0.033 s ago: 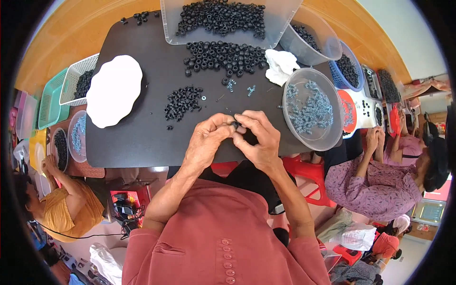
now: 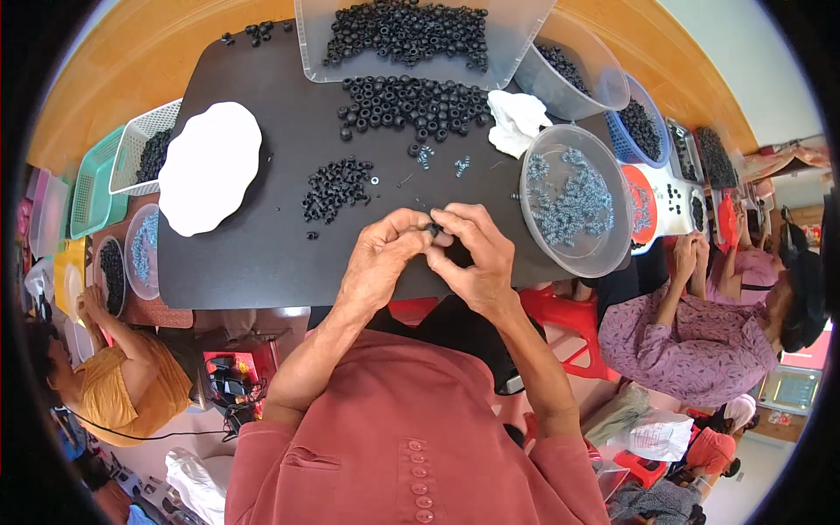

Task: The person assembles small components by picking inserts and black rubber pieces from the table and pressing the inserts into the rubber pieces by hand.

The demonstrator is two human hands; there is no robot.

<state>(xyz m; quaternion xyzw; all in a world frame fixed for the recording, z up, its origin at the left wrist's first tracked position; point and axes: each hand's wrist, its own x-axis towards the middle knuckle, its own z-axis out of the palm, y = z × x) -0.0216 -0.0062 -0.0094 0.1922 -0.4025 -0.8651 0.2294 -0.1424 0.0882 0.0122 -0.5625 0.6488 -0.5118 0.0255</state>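
Note:
Just over the table's near edge, my left hand (image 2: 382, 254) and my right hand (image 2: 479, 258) meet, fingertips closed on one small round black part (image 2: 432, 228). Fingers cover most of that part. Beyond my left hand lies a heap of small black pieces (image 2: 337, 188), with a pale ring (image 2: 374, 180) beside it. Larger hollow black knobs (image 2: 411, 105) are spread farther back. Two little clusters of blue coil-like pieces (image 2: 462, 166) rest on the table past my hands. Right of my right hand stands a clear round tub (image 2: 595, 260) holding many more of them.
A large clear bin (image 2: 319, 44) of black knobs stands at the back, with a white cloth (image 2: 516, 122) and a clear bucket (image 2: 582, 92) to its right. A white scalloped plate (image 2: 210, 171) lies at the left. Other people (image 2: 691, 332) sit working on both sides.

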